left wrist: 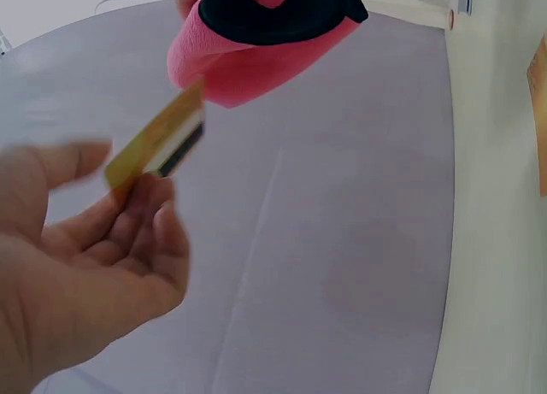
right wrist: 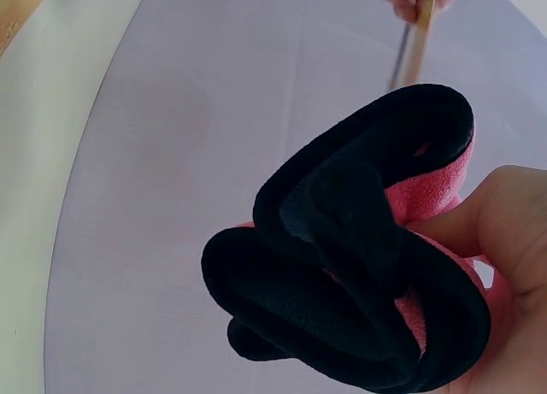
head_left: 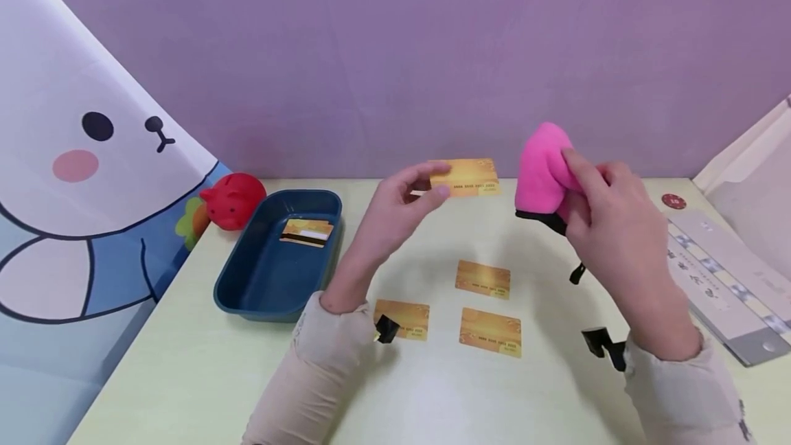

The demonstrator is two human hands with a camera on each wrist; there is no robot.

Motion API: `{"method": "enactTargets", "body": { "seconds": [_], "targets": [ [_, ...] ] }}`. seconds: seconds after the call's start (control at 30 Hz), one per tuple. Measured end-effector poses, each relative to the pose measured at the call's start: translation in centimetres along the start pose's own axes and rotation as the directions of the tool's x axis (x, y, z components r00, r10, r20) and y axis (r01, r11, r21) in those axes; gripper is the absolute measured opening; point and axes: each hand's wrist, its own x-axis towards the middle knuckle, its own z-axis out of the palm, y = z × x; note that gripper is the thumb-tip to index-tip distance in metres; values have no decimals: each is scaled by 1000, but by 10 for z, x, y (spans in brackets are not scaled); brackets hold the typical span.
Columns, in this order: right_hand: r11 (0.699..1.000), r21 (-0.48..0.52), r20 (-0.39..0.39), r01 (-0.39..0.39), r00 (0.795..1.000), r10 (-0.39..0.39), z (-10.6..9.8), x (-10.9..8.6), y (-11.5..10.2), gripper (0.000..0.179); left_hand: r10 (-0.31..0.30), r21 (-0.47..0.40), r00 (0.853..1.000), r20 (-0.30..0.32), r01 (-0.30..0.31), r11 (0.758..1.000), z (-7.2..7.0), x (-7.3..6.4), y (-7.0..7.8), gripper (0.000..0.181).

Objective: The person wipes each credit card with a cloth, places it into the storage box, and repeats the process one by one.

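My left hand [head_left: 395, 208] pinches a gold bank card [head_left: 472, 177] between thumb and fingers, above the table. In the left wrist view the same card [left wrist: 158, 142] is tilted, with part of its dark-striped back showing. Over to the right, my right hand [head_left: 618, 239] grips a folded pink fleece piece with black edging [head_left: 540, 174], its exact kind unclear. The right wrist view looks into its dark folds, and the held card lies just beyond it. Card and fleece are apart in the head view. Below them, gold cards [head_left: 484, 280] lie on the table.
A dark blue tray [head_left: 225, 287] at left holds a few gold cards [head_left: 307, 232]. Behind it sits a red piggy bank [head_left: 235, 201]. On the right are a red chip [head_left: 673, 201] and a flat grey box or board [head_left: 729, 287]. A purple backdrop [head_left: 395, 60] stands behind the table.
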Motion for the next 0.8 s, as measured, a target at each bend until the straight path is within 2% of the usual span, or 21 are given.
{"method": "enactTargets", "body": {
  "seconds": [0.1,0.17,0.27,0.4,0.53,0.8],
  "targets": [
    [1000,8,-19,3,1000,-3,-1,1,0,47,-8,17,998,69,7,1000,0,1,1,46],
    [1000,12,-25,-2,1000,2,-2,2,1,47,8,21,996,87,-10,1000,1,1,1,51],
    [1000,13,-26,-10,1000,10,-3,2,1,48,33,47,998,54,-36,998,3,1,1,48],
    [1000,16,-26,-16,1000,17,-5,2,0,48,35,68,999,-8,-34,997,5,0,1,28],
    [1000,20,-26,-20,999,20,-6,2,-1,48,27,69,999,-26,-26,997,4,-1,-1,20],
    [1000,20,-49,-6,999,7,-9,2,-2,48,-58,70,993,-100,65,995,5,-3,-2,22]
  ]
}}
